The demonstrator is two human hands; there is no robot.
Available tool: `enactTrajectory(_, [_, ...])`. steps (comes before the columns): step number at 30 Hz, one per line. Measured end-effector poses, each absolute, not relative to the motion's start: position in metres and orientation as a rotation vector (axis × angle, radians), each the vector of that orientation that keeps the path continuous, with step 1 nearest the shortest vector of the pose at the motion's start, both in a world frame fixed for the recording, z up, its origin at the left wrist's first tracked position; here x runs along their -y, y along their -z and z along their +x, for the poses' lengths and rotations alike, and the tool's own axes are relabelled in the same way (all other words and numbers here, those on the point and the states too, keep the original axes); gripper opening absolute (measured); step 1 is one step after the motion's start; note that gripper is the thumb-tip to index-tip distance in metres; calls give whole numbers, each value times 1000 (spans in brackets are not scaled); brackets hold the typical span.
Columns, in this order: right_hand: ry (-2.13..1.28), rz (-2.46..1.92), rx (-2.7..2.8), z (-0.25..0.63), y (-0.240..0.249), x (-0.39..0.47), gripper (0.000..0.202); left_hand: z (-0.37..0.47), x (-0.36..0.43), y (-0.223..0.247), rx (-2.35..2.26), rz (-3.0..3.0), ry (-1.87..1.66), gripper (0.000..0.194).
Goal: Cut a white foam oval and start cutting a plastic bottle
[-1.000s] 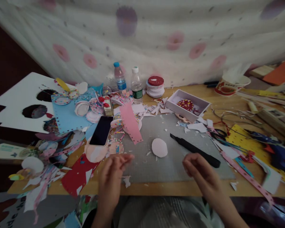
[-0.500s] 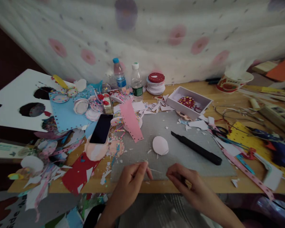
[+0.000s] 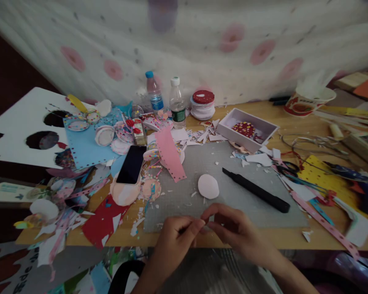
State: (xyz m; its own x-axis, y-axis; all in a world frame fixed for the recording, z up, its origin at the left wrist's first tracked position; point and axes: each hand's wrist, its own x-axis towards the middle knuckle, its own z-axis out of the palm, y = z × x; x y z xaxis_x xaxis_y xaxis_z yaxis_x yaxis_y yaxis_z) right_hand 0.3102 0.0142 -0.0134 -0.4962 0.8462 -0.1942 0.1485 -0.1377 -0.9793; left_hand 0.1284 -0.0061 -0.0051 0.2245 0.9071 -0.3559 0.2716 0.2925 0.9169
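My left hand point(image 3: 176, 234) and my right hand point(image 3: 234, 228) meet fingertip to fingertip over the near edge of the grey cutting mat point(image 3: 199, 167). Both pinch the same small, thin pale sliver, which the fingers almost hide. Just beyond the fingertips a pale pink round cutout point(image 3: 207, 186) lies on the mat. A black craft knife point(image 3: 256, 190) lies slantwise on the mat, to the right of the cutout and apart from both hands.
A black phone point(image 3: 131, 164) and a pink perforated strip point(image 3: 169, 153) lie left of the mat among paper scraps. Two bottles point(image 3: 177, 102) and a white box point(image 3: 263, 127) stand at the back. Scissors point(image 3: 286, 167) and a yellow sheet point(image 3: 325, 179) lie to the right.
My hands were apart and raised; they have come together low at the mat's near edge, fingertips now touching. The camera has tilted down slightly.
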Motion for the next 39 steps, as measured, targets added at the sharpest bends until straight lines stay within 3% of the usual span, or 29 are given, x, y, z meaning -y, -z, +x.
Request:
enactTrajectory(7, [-1618, -1075, 1641, 317, 14, -15, 13, 123, 13, 6, -1268, 1312, -524, 60])
enactTrajectory(14, [-1587, -1014, 1678, 319, 10, -18, 13, 127, 12, 6, -1238, 1075, -685, 41])
enactTrajectory(39, [-1488, -1021, 1756, 315, 9, -16, 12, 136, 4, -3, -1294, 1026, -751, 44])
